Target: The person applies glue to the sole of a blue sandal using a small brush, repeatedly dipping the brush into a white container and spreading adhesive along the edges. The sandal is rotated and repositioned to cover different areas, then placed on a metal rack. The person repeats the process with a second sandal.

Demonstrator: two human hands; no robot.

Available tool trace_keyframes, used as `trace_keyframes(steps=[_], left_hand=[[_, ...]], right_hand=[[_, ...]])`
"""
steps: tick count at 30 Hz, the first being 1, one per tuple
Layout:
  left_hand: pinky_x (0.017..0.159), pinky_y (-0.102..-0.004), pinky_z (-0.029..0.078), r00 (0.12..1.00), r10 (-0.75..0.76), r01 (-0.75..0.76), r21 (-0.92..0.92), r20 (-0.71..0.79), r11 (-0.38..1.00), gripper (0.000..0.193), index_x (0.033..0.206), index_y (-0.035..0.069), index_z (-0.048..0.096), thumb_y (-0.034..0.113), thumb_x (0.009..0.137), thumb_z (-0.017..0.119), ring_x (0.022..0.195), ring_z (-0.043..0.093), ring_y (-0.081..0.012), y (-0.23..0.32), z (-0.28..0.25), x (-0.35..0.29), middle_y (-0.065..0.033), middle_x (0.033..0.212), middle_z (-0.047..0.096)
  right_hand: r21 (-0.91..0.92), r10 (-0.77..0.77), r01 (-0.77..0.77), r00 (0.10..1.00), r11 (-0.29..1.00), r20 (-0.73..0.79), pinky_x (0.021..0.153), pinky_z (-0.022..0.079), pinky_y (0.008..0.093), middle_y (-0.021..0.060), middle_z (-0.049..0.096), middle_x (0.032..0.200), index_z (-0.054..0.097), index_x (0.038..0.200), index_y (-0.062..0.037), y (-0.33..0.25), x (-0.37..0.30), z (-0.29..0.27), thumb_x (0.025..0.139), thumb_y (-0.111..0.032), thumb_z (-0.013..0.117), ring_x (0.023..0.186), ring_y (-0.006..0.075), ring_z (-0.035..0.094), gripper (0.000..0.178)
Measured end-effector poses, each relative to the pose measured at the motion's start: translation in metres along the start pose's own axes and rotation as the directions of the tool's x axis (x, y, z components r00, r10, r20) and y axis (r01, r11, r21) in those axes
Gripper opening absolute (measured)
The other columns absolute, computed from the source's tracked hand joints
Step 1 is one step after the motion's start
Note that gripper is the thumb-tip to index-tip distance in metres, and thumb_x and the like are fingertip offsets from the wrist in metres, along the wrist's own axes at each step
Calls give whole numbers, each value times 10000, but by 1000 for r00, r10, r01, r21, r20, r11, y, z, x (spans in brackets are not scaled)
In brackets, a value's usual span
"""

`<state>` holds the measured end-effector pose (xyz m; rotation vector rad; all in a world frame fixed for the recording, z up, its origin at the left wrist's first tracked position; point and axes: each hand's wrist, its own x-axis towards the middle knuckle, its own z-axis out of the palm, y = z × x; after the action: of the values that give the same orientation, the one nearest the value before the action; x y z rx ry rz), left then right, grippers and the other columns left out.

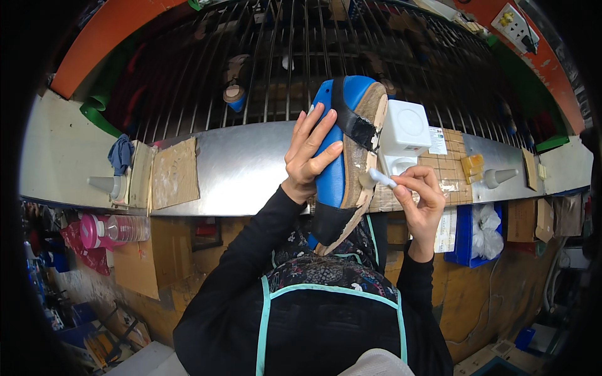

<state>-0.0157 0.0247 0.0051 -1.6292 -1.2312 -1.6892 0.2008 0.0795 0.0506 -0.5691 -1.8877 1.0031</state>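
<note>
My left hand [311, 150] is wrapped around a blue shoe last [333, 168] with black straps [360, 130] over it. Along its right side runs a brown, fuzzy shoe bottom [359, 164] with a pale rim, tilted toward my right. Thumb and fingers of my right hand [421, 202] pinch a small whitish brush [381, 178]. The brush tip touches, or nearly touches, the shoe bottom near its middle; the exact contact is too small to tell. Just beyond the brush stands a white plastic container [406, 128] with a round opening.
Beyond the metal ledge [232, 163] runs a rack of metal bars [276, 75] with other blue lasts [234, 99]. A slatted mat [448, 172], a yellow block [473, 168] and a grey cone [501, 178] lie right; cardboard [175, 174] lies left. A blue crate [464, 254] stands below.
</note>
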Motion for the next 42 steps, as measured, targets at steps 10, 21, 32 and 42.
trace_keyframes(steps=[10, 21, 32, 42], left_hand=[[1067, -554, 366, 993, 49, -62, 130, 108, 990, 382, 1121, 268, 547, 191, 790, 721, 1243, 525, -372, 1, -6, -1, -99, 1294, 605], [1081, -546, 354, 987, 59, -86, 179, 146, 980, 339, 1101, 279, 556, 201, 805, 702, 1234, 537, -356, 2, -11, 2, -75, 1276, 620], [1073, -545, 363, 990, 28, -44, 116, 135, 992, 362, 1110, 264, 557, 177, 795, 712, 1247, 526, -362, 2, -14, 3, -93, 1290, 609], [1074, -545, 359, 993, 27, -35, 66, 118, 997, 383, 1116, 248, 554, 166, 783, 724, 1250, 520, -372, 10, -14, 5, -108, 1303, 598]], right_hand=[[-584, -212, 80, 964, 808, -160, 760, 272, 299, 20, 609, 886, 760, 973, -120, -24, -4, 15, 775, -133, 764, 712, 122, 505, 199], [-801, -412, 136, 899, 583, -148, 752, 276, 295, 9, 609, 914, 763, 980, -141, -29, 0, 25, 727, -109, 799, 773, 119, 521, 257], [-633, -365, 230, 927, 739, -88, 769, 290, 305, 18, 616, 908, 762, 967, -144, -18, 14, 11, 723, -124, 801, 785, 135, 541, 248], [-569, -342, 247, 937, 785, -65, 757, 306, 296, -14, 613, 891, 761, 922, -142, -25, 19, 0, 715, -125, 796, 767, 132, 532, 211]])
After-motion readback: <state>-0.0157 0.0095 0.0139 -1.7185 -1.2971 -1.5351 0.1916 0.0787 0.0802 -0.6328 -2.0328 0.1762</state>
